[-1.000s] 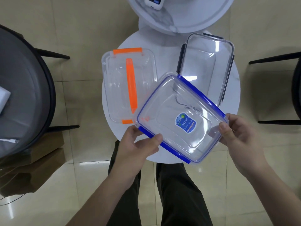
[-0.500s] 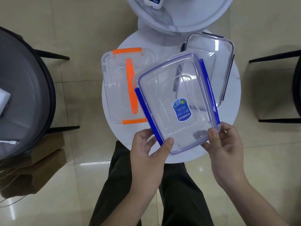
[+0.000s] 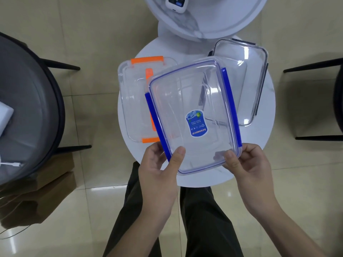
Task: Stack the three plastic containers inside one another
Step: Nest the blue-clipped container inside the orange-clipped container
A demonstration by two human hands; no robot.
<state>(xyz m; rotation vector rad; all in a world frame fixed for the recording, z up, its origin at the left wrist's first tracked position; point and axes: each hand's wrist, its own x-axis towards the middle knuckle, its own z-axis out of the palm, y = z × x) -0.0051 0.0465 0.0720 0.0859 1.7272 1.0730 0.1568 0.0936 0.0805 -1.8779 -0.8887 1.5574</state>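
I have the blue-clipped container (image 3: 193, 115) raised above the round white table (image 3: 263, 112), held by its near short end. My left hand (image 3: 159, 173) pinches the near-left corner, thumb curled over the rim and the other fingers under the blue clip; my right hand (image 3: 246, 162) closes on the near-right corner the same way, thumb on top. A blue label (image 3: 197, 123) shows through the clear base. Seen through it, the orange-clipped container (image 3: 135, 101) sits on the table's left side and the dark-clipped container (image 3: 248, 82) on the far right side, both resting on the surface, none nested yet. The held one overlaps both in my view; I cannot tell whether it touches either. A second white tabletop (image 3: 219, 21) overlaps the far edge, carrying a small white device (image 3: 175, 3). A dark chair (image 3: 27, 108) stands at left.
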